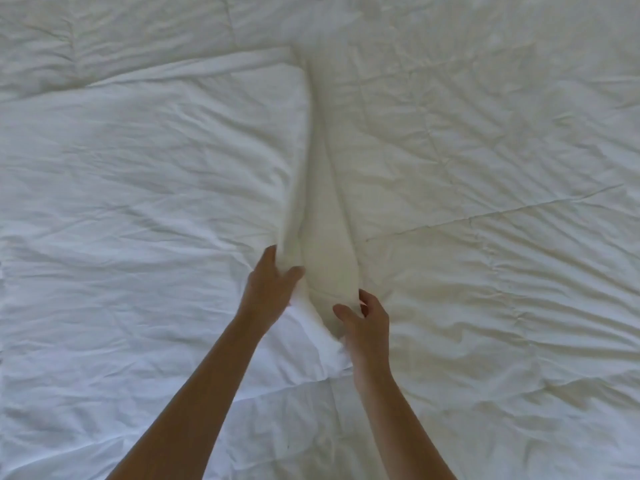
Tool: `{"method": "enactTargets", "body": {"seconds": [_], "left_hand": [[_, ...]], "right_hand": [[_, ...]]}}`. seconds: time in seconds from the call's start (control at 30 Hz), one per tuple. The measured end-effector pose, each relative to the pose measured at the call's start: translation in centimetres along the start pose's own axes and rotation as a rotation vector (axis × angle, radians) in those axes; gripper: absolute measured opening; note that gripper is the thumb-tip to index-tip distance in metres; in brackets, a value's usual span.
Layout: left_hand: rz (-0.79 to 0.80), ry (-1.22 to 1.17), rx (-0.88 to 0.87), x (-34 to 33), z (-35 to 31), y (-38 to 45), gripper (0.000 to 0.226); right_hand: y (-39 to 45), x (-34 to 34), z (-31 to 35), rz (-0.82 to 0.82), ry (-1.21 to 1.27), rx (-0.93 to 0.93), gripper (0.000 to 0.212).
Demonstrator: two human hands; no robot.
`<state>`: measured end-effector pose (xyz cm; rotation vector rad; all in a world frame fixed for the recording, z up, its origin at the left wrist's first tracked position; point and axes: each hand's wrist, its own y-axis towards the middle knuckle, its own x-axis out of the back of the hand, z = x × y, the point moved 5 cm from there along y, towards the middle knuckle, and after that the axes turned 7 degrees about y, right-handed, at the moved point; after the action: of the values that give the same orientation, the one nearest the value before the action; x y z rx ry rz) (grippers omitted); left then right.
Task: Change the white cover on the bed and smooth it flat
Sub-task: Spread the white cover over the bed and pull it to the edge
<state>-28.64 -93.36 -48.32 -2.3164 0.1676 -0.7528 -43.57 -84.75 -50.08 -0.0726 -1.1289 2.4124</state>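
A white cover [145,209] lies wrinkled over the left half of the bed, its right edge running up the middle. Beneath and to the right lies a cream quilted duvet [485,188]. Between them a ridge of fabric [325,216] is pulled up and runs away from me. My left hand [270,289] grips the cover's edge at the ridge's near end, thumb on the inner side. My right hand [367,323] has its thumb and fingers curled round the cream fabric at the ridge's near end.
White and cream bedding fills the whole view, and no bed edge or floor shows. Stitched quilt lines cross the duvet on the right. Both bare forearms reach in from the bottom middle.
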Motion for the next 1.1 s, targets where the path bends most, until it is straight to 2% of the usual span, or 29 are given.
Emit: {"method": "enactTargets", "body": {"seconds": [0.03, 0.1, 0.13, 0.23, 0.3, 0.33, 0.43, 0.47, 0.53, 0.57, 0.63, 0.73, 0.83, 0.9, 0.97, 1.03, 1.1], "left_hand": [[0.075, -0.032, -0.018, -0.6, -0.6, -0.3, 0.050], [0.151, 0.049, -0.044, -0.9, -1.3, -0.9, 0.079], [0.157, 0.128, -0.064, -0.7, -1.3, -1.0, 0.083], [0.071, 0.439, -0.112, 2.3, -0.8, -0.9, 0.057], [0.004, 0.512, -0.146, 5.5, 0.3, -1.2, 0.044], [-0.001, 0.511, -0.157, 7.0, 1.2, -1.2, 0.046], [0.009, 0.535, -0.239, 10.8, 3.8, -1.8, 0.055], [-0.004, 0.546, -0.273, 11.8, 4.6, -2.1, 0.056], [-0.021, 0.559, -0.320, 14.0, 6.5, -2.8, 0.059], [-0.026, 0.557, -0.330, 15.2, 7.6, -3.2, 0.060], [-0.036, 0.530, -0.347, 18.2, 10.0, -3.7, 0.061], [-0.046, 0.416, -0.367, 24.9, 13.4, -3.4, 0.058], [-0.076, 0.290, -0.329, 33.5, 17.6, -3.1, 0.054], [-0.122, 0.274, -0.264, 39.9, 21.7, -2.9, 0.053], [-0.198, 0.318, -0.159, 47.0, 26.9, -3.0, 0.051], [-0.298, 0.382, 0.010, 53.7, 32.6, -3.7, 0.046], [-0.403, 0.444, 0.207, 58.8, 38.4, -5.1, 0.042]], "right_hand": [[-0.5, -0.7, 0.4, 0.053, -0.031, 0.031, 0.027], [-2.3, -2.7, 1.0, 0.161, -0.103, 0.130, 0.011], [-3.6, -4.1, 1.2, 0.221, -0.114, 0.178, 0.009], [-7.4, -8.4, 0.7, 0.410, -0.054, 0.224, 0.016], [-8.8, -10.0, -0.1, 0.463, -0.047, 0.210, 0.017], [-8.9, -10.4, 0.0, 0.406, -0.017, 0.222, 0.018], [-7.3, -12.1, 1.6, 0.024, 0.026, 0.288, 0.039], [-6.6, -13.7, 2.7, -0.033, -0.026, 0.289, 0.052], [-5.2, -18.3, 5.1, -0.035, -0.183, 0.280, 0.074], [-4.6, -20.7, 6.2, -0.022, -0.239, 0.271, 0.074], [-4.4, -25.1, 8.0, -0.036, -0.262, 0.259, 0.052], [-6.3, -32.1, 9.0, -0.028, -0.138, 0.309, 0.030], [-10.7, -41.8, 9.3, 0.134, -0.193, 0.476, 0.048], [-14.5, -49.4, 8.6, 0.257, -0.293, 0.579, 0.064], [-18.9, -57.6, 7.3, 0.383, -0.419, 0.668, 0.070], [-23.5, -65.7, 4.8, 0.560, -0.637, 0.708, 0.074], [-28.1, -72.4, 1.0, 0.756, -0.973, 0.797, 0.074]]}}
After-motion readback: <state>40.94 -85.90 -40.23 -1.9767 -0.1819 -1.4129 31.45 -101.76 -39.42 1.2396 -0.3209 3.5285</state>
